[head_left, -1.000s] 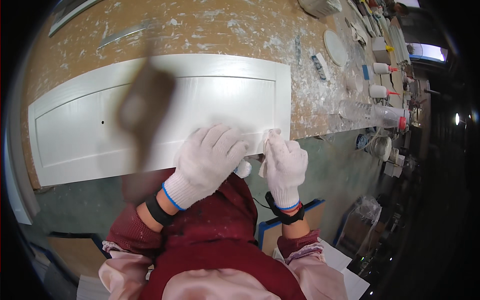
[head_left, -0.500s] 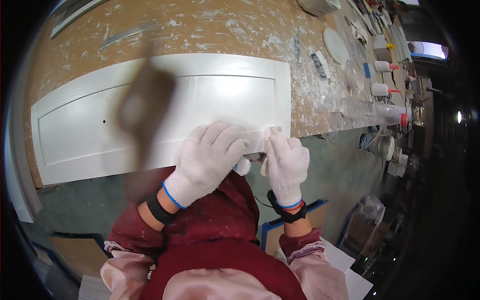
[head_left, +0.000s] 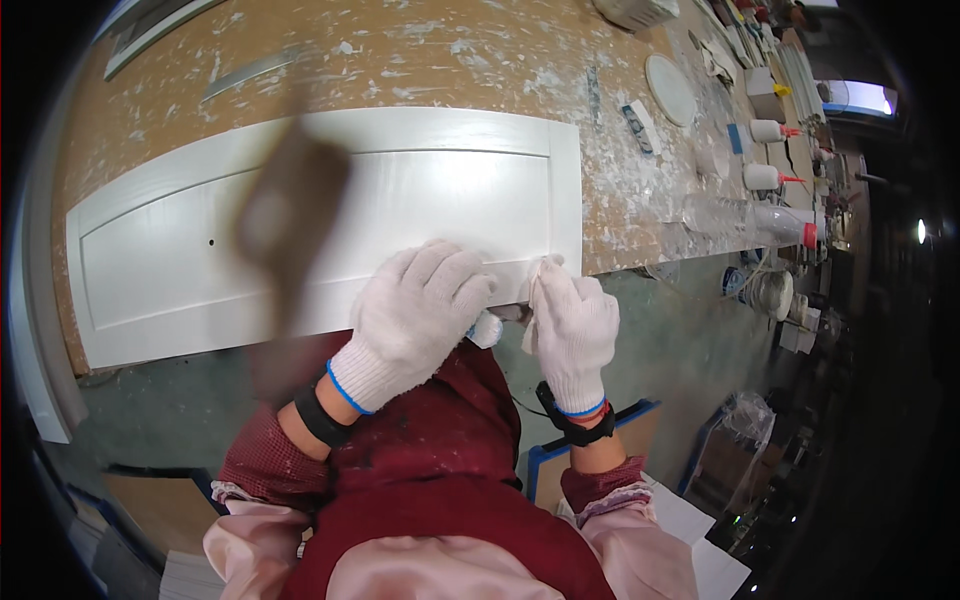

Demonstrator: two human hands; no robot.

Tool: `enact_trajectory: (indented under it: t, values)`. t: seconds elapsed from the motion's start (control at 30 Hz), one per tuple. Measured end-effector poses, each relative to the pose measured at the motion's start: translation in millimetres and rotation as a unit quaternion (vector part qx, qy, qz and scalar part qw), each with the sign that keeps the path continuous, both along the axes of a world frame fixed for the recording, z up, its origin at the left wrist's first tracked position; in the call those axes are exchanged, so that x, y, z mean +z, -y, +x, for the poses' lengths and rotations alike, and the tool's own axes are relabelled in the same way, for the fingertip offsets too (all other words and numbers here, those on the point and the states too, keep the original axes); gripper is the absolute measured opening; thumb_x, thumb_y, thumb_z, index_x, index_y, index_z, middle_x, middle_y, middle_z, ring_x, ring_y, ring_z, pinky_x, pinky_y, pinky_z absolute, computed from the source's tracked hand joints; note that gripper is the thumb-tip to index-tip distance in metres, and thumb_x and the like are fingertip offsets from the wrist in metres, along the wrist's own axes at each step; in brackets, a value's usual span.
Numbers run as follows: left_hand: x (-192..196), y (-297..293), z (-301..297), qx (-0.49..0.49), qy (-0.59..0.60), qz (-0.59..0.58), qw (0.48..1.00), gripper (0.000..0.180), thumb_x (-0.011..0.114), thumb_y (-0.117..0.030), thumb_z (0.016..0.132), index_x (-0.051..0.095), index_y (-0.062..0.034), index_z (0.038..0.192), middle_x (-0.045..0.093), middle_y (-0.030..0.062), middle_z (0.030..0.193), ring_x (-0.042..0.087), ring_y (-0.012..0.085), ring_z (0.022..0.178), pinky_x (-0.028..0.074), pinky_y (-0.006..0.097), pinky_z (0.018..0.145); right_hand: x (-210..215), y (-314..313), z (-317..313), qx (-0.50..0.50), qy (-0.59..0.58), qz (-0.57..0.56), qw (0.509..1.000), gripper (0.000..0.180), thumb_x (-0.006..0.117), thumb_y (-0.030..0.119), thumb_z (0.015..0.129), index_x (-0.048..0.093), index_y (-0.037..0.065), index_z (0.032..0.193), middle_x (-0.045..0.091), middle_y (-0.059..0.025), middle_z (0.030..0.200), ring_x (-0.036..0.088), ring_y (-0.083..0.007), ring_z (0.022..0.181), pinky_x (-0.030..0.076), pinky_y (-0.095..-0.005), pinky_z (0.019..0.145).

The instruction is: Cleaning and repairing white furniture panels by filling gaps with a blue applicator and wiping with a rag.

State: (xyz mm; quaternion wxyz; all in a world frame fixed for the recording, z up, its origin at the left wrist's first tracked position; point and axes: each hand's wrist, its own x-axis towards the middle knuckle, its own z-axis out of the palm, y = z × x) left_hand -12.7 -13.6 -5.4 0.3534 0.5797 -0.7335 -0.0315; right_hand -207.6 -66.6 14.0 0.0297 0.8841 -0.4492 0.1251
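A white cabinet door panel (head_left: 330, 225) with a raised frame and an arched left end lies on the workbench, its near edge toward me. My left hand (head_left: 420, 310), in a white knit glove, rests over the near edge with its fingers laid on the panel; its thumb is hidden. In a matching glove, my right hand (head_left: 575, 320) pinches a thin off-white cloth (head_left: 532, 310) against the panel's near right corner. Below the edge, between the hands, a rounded white and blue thing (head_left: 486, 330) shows partly; I cannot tell what holds it.
The paint-spattered workbench (head_left: 470, 60) carries a round white lid (head_left: 670, 90), white bottles with red tips (head_left: 765, 177) and a clear plastic bottle (head_left: 750, 220) at the right. Blue-edged boards (head_left: 590, 450) stand below. A blurred dark shape (head_left: 295, 205) hides part of the panel.
The whole view has shifted very slightly. Both hands keep almost the same places on the panel, and the cloth is still in the right hand.
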Motion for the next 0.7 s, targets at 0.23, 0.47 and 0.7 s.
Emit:
enact_trajectory:
  t: [0.23,0.47,0.7]
  values:
    - [-0.8,-0.6,0.2,-0.012,-0.025,0.018,0.999,0.034,0.07,-0.013,0.062,0.062,-0.013,0.095,0.063,0.002,0.103,0.063,0.0241,0.1,0.05,0.035,0.082,0.8,0.9,-0.6,-0.006,0.001,0.01,1.0,0.028,0.068,0.014,0.082,0.067,0.01,0.11,0.054,-0.0054,0.07,0.058,-0.0257,0.066,0.04,-0.04,0.059]
    - [0.8,-1.0,0.4,-0.008,0.003,0.017,1.0,0.027,0.063,-0.017,0.068,0.062,-0.0142,0.095,0.06,0.0011,0.102,0.059,0.0204,0.102,0.051,0.033,0.082,-0.5,-3.2,0.8,-0.007,0.028,-0.009,1.0,0.026,0.068,0.015,0.082,0.068,0.012,0.108,0.052,-0.0057,0.07,0.056,-0.0263,0.063,0.04,-0.0407,0.058]
    - [-1.6,-1.6,1.0,-0.004,-0.02,0.011,1.0,0.039,0.07,-0.012,0.058,0.061,-0.0119,0.096,0.062,0.0038,0.101,0.062,0.0252,0.099,0.051,0.037,0.082,-0.6,0.4,2.4,-0.01,0.052,-0.007,0.999,0.025,0.07,0.016,0.083,0.069,0.011,0.107,0.055,-0.0069,0.071,0.057,-0.0275,0.065,0.041,-0.041,0.058]
